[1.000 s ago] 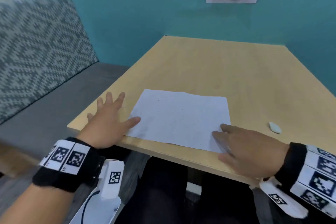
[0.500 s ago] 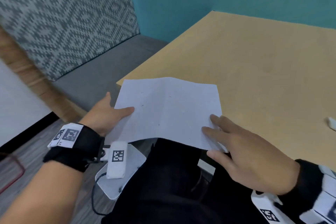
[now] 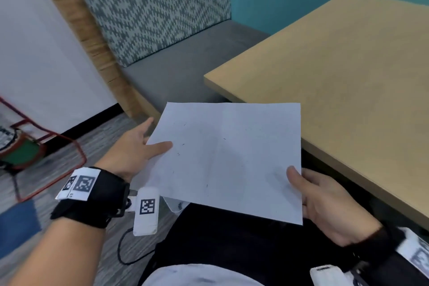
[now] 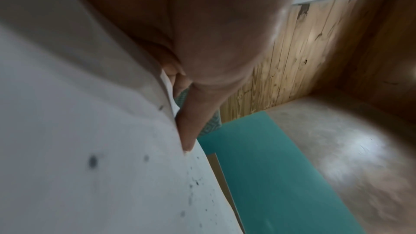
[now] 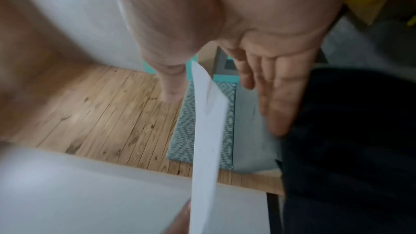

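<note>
One sheet of paper [image 3: 232, 158] is held above the lap [image 3: 232, 244], just beside the table [image 3: 348, 65]; its left edge is pinched by the left hand [image 3: 132, 148], its right edge by the right hand [image 3: 325, 204].

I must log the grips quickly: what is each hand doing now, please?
Left hand: pinches the paper, thumb on top.
Right hand: pinches the same paper, thumb on top.

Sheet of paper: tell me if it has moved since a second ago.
Yes. The sheet of paper has come off the wooden table, toward the person, and is held above the lap between the left hand and the right hand.
</note>
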`<state>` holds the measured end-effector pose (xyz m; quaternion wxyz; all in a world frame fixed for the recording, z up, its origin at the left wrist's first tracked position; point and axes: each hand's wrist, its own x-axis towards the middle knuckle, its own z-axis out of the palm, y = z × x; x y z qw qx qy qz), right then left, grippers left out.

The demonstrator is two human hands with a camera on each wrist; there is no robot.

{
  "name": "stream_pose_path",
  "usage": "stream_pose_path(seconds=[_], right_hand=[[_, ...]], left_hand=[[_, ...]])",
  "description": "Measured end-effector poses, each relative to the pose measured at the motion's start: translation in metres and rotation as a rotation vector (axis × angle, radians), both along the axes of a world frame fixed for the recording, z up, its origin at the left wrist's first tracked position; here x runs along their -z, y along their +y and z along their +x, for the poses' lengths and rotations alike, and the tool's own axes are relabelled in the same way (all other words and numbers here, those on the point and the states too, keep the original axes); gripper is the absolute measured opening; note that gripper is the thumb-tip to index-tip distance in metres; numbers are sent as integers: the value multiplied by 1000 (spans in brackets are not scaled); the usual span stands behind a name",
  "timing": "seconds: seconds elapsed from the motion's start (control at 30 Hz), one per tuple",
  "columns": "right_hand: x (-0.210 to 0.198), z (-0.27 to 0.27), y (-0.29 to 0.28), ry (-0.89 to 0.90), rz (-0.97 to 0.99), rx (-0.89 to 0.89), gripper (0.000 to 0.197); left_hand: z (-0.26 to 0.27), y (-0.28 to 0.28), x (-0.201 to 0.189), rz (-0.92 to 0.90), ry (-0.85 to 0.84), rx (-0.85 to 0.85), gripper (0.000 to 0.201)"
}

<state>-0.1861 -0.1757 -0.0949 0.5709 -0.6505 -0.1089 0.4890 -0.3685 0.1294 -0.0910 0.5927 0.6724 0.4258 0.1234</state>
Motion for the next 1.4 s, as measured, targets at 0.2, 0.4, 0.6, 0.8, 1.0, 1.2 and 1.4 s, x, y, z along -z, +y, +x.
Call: stream_pose_path(seconds=[0.2,0.4,0.6,0.8,1.0,1.2,1.4], right_hand=[[15,9,71,-5,70,-118,48],[58,21,135,-194,-149,-219,33],[100,44,185,-382,-386,-327,32],[122,57,226,-528,-550,-409,15],[142,59,257,-626,-732,-487,18],[158,61,267,-570,-834,-478,21],[158,59,272,-571,-867,-488,19]], left_hand=[[-38,21,30,-49,23,7,60],[-49,49,88,-33,28,-40,38],[-28,75,177,-60,145,-27,40],[4,73,251,-64,291,17,39],[21,59,290,-57,376,56,41],[51,30,279,201,595,374,80],[80,17,257,178,314,481,67]])
